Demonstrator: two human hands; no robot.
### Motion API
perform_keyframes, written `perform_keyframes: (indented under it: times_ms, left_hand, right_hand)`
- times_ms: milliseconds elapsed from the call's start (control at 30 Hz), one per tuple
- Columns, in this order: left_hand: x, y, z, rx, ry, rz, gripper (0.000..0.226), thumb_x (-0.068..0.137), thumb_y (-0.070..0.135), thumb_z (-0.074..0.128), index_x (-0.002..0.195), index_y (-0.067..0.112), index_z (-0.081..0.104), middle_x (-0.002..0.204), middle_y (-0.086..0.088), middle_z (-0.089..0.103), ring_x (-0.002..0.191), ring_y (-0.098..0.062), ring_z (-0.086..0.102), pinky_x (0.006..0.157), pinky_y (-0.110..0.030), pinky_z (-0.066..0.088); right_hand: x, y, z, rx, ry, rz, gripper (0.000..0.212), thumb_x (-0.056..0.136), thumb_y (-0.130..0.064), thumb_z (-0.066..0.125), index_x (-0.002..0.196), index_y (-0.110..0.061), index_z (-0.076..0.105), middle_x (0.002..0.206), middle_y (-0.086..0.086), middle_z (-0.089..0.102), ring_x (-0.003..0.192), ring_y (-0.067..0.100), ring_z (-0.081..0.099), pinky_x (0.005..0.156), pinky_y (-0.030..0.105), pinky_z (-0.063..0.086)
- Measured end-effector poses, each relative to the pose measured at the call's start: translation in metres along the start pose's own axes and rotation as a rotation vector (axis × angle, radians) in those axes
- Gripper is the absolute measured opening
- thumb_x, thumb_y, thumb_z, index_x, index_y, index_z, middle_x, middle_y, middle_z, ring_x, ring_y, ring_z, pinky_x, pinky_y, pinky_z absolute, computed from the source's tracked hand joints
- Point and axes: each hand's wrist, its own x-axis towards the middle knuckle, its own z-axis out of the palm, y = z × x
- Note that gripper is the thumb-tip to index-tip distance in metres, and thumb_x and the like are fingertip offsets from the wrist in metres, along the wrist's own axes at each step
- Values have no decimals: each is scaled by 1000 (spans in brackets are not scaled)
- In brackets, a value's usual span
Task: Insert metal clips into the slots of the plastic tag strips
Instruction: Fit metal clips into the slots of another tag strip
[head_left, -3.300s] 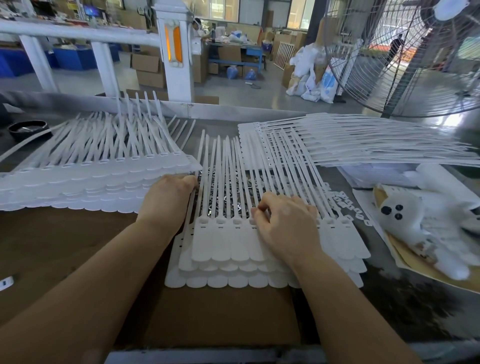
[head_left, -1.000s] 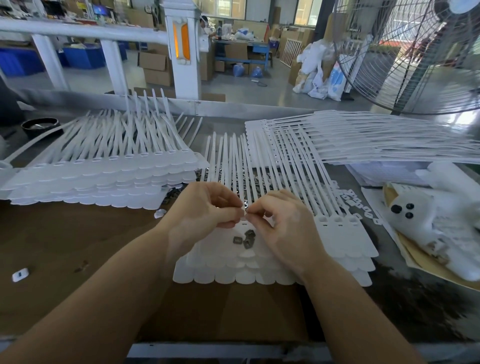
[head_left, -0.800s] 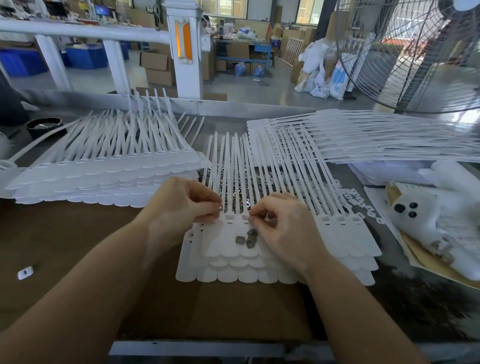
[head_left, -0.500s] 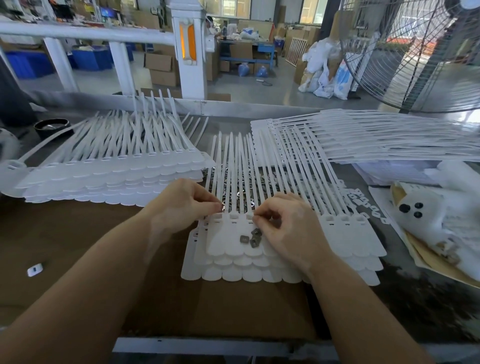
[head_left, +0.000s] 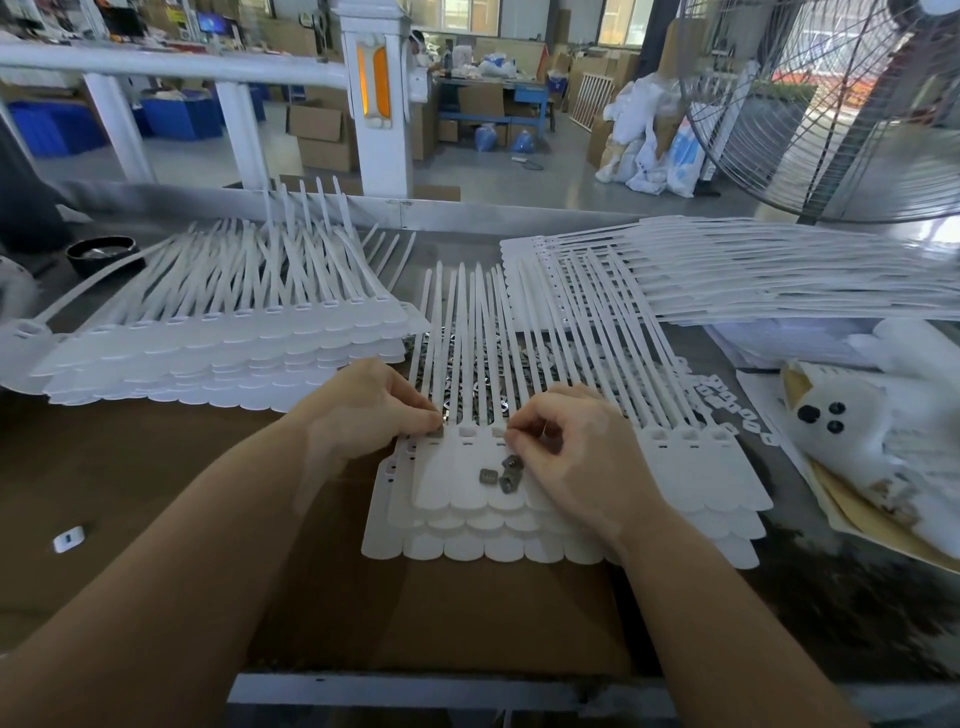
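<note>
A stack of white plastic tag strips (head_left: 467, 499) lies in front of me, tails pointing away. Three small grey metal clips (head_left: 500, 474) sit loose on the top strip's flat tags. My left hand (head_left: 363, 410) pinches a metal clip (head_left: 438, 431) at the leftmost slot of the top strip. My right hand (head_left: 566, 452) has its fingers curled, with the fingertips pressed at a slot (head_left: 500, 432) further right; whether they hold a clip is hidden. More clips (head_left: 467, 358) lie scattered on the table under the tails.
A larger stack of tag strips (head_left: 218, 353) lies at left, another pile (head_left: 753, 275) at back right. A white soft toy (head_left: 852, 431) lies at right, a dark bowl (head_left: 101, 254) at far left, a small white piece (head_left: 68, 539) on the brown board. A fan stands behind.
Both hands came down from pinching together above the stack and spread apart to slots on the top strip. Since 3.3 s ago, loose clips have appeared on the tags.
</note>
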Motion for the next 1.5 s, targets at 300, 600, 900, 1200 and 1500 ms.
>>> perform_keyframes:
  times_ms: [300,600,900,1200,1500]
  left_hand:
    - [-1,1,1,-37,12,-37,6,82,23,71,84,18,73,92,-2,67,93,-15,58,87,-33,47]
    - [-4,-1,1,-106,82,-31,5,76,17,76,80,15,74,83,-3,70,80,-12,60,65,-21,46]
    - [-25,12,17,33,-109,377,7,76,17,75,78,23,76,74,15,69,69,-2,63,59,-11,47]
    - [-25,10,28,222,-45,423,28,73,19,78,63,44,69,80,14,61,73,-2,58,71,-20,51]
    - [-13,12,9,48,43,332,18,84,15,68,75,31,67,73,16,68,71,7,61,62,-3,42]
  right_hand:
    - [0,0,0,5,-7,6,3,79,-17,71,77,-16,68,74,-14,55,79,6,50,77,24,44]
    - [1,0,-1,14,-15,26,4,80,-19,70,77,-18,68,74,-15,55,79,4,48,76,21,40]
    - [1,0,-2,43,-20,50,5,80,-19,69,76,-20,67,72,-21,52,81,3,49,78,25,44]
    - [1,1,-2,39,-24,58,4,80,-21,69,77,-21,67,73,-19,54,81,3,49,76,23,43]
    - [1,1,-1,36,-16,59,3,80,-18,69,77,-19,68,73,-17,55,80,4,49,77,24,43]
